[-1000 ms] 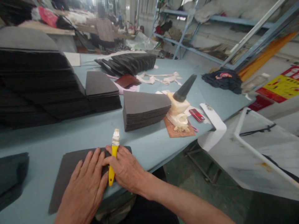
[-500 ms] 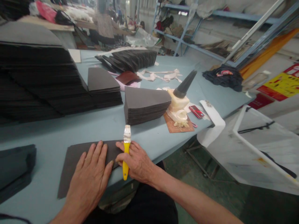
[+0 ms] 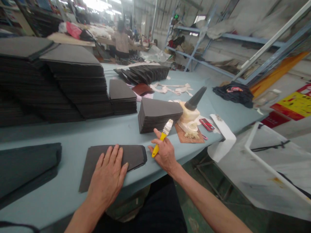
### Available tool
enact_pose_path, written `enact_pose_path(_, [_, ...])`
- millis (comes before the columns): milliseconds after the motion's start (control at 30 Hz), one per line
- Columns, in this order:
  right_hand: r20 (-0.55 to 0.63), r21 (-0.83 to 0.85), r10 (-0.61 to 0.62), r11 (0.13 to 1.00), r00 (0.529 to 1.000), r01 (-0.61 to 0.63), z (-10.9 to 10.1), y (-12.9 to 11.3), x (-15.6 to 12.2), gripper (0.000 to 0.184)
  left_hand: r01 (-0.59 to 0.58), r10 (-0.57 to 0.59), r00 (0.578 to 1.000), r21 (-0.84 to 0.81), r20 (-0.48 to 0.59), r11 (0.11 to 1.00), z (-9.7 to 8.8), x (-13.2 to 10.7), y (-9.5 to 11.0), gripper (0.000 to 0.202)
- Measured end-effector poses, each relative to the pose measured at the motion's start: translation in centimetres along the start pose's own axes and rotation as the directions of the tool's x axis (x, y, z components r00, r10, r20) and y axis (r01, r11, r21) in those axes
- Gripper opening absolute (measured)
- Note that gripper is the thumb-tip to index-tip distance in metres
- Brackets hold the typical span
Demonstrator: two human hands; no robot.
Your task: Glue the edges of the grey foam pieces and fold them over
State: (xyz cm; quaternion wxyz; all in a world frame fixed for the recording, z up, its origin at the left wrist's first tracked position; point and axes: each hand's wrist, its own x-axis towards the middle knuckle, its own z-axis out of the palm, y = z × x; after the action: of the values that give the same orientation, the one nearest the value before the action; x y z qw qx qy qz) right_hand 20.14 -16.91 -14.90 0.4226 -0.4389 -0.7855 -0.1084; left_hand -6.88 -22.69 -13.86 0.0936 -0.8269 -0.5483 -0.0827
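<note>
Item, your left hand (image 3: 108,176): laid flat, the long fingers near one another and the thumb set apart, pressing on a dark panel (image 3: 133,157).

Item, the dark panel: directly beneath your left hand, showing beyond it on both sides; its narrow end, with a darker edge, points toward your right hand (image 3: 162,145). Layer count cannot be told.

Item, your right hand: closed loosely on a yellow-handled brush (image 3: 159,144), some fingers extended; just beyond the panel's narrow end and apart from it. Whether it touches the counter (image 3: 75,134) cannot be told.

Item, the yellow-handled brush: slanting across the fingers of your right hand, whitish head up and away from you.

Item, near stack (image 3: 160,110) of dark panels: just beyond your right hand.

Item, smaller stack (image 3: 122,94): farther off, beyond your left hand.

Item, tall stacks (image 3: 75,79): beyond and left of your left hand.

Item, dark pieces (image 3: 26,168): left of your left hand, well apart.

Item, black cone (image 3: 195,98): tilted on a cream-coloured block (image 3: 189,114), beyond and right of your right hand.

Item, red object (image 3: 207,124): farther right of your right hand.
</note>
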Motion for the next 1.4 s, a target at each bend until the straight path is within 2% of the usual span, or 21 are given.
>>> enact_pose_path(200, [-0.052,0.025,0.003,1.0,0.999,-0.002,0.4,0.2,-0.2,0.017,0.001,-0.001,1.0,0.013,-0.022,1.0,0.3,0.0,0.0,0.065])
enact_pose_path(367, [-0.004,0.03,0.06,0.998,0.998,-0.06,0.8,0.3,-0.5,0.014,0.012,-0.011,0.999,0.06,-0.031,0.998,0.2,0.2,0.0,0.066])
enact_pose_path(833, [0.04,0.05,0.097,0.994,0.995,-0.098,1.1,0.3,-0.7,0.017,0.051,-0.05,0.999,0.046,-0.009,0.998,-0.5,0.3,0.2,0.064])
enact_pose_path(1233, [0.038,0.075,0.098,0.992,0.994,-0.1,0.4,0.0,-0.6,0.014,0.016,-0.014,0.997,0.021,-0.081,1.0,0.3,0.0,-0.3,0.067])
enact_pose_path(1400, [0.024,0.082,0.065,0.994,0.998,-0.066,0.0,0.0,-0.3,0.014,-0.062,0.066,0.993,0.036,-0.099,0.997,1.0,-0.5,-1.0,0.065])
